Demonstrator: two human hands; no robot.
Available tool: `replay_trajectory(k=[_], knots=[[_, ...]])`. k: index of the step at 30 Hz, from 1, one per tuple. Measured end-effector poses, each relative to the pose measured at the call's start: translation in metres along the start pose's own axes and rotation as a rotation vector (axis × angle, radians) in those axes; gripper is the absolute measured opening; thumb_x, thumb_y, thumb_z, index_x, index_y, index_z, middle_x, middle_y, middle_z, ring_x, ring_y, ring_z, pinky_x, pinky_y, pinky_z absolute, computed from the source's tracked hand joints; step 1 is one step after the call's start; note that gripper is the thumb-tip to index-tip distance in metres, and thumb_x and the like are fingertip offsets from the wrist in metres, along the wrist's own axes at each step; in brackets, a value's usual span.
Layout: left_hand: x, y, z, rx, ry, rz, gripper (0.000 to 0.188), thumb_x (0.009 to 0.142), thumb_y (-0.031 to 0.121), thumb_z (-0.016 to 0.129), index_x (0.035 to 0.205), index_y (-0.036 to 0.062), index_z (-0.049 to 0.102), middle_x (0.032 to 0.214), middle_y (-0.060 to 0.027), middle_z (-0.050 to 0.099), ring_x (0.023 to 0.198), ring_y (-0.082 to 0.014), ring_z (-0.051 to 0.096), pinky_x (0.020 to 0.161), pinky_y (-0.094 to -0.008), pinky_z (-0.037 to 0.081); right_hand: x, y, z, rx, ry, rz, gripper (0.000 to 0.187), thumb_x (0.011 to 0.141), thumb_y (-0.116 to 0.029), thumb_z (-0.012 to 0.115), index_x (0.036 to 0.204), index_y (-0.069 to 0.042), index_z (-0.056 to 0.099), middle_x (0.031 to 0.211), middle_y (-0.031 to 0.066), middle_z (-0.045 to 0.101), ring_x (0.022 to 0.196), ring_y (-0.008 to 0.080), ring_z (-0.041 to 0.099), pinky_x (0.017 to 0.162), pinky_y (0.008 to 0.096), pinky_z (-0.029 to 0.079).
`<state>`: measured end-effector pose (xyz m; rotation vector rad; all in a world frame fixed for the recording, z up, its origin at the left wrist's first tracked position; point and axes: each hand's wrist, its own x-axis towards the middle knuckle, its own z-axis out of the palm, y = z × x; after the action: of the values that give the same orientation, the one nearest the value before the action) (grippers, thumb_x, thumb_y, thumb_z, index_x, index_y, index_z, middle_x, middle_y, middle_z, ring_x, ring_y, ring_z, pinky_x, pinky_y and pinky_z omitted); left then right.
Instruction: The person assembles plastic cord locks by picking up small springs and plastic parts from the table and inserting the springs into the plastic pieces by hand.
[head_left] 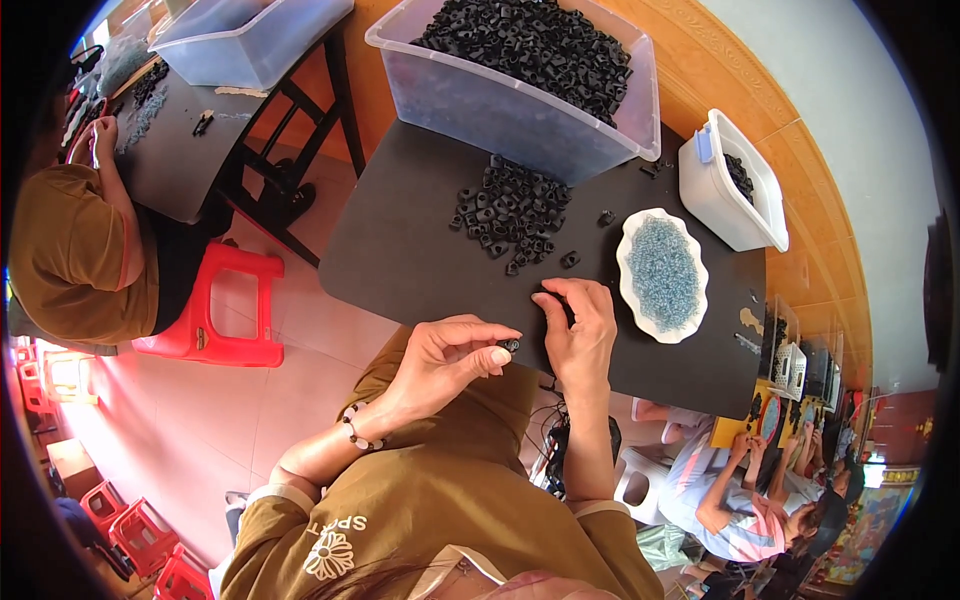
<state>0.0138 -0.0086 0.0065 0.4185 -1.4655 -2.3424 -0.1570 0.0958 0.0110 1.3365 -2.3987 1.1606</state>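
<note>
Between the thumb and fingers of my left hand (445, 358) is a small black plastic part (510, 345), held just off the near edge of the dark table (390, 230). My right hand (582, 330) is over the table, to the right of that part. Its thumb and forefinger are drawn together in a pinch; whatever may be between them is too small to make out. Ahead of my hands lies a loose pile of similar black parts (510, 210), with a single black part (570, 260) nearer to my right hand. A white scalloped dish (628, 285) of tiny clear bluish pieces stands to the right.
A large clear tub (480, 120) heaped with black parts stands at the table's far side. Right of it is a smaller white bin (715, 200). A co-worker on a red stool (235, 300) sits at another table on the left; other people work at the lower right.
</note>
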Motion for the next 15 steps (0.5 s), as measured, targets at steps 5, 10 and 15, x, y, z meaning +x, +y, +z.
replay_trajectory(k=[5,10,15], knots=[[0.0,0.001,0.001,0.0,0.009,0.003,0.026,0.095,0.012,0.071,0.118,0.0007,0.071,0.093,-0.0041,0.064,0.08,-0.0085,0.063,0.075,-0.0237,0.054,-0.007,0.003,-0.006,0.086,-0.027,0.034,0.015,0.081,0.0,0.074,0.095,-0.005,0.073,0.09,0.0103,0.07,0.079,0.0258,0.065,0.071,0.034,0.051],[0.0,0.002,0.003,-0.02,-0.008,0.024,0.027,0.093,0.009,0.072,0.119,0.0011,0.071,0.098,-0.0036,0.064,0.082,-0.0077,0.063,0.076,-0.0228,0.054,-0.012,-0.008,-0.034,0.764,-0.216,0.379,0.014,0.091,0.0,0.07,0.104,0.003,0.073,0.094,0.007,0.07,0.082,0.0104,0.063,0.073,0.0235,0.05],[0.001,0.0,0.01,0.021,-0.013,0.067,0.027,0.091,0.007,0.073,0.118,0.0019,0.072,0.1,-0.0031,0.065,0.084,-0.0067,0.062,0.075,-0.0217,0.052,-0.023,-0.012,-0.046,1.015,-0.279,0.505,0.02,0.09,-0.007,0.076,0.107,0.003,0.071,0.088,0.0048,0.071,0.079,0.0078,0.063,0.074,0.0191,0.05]])
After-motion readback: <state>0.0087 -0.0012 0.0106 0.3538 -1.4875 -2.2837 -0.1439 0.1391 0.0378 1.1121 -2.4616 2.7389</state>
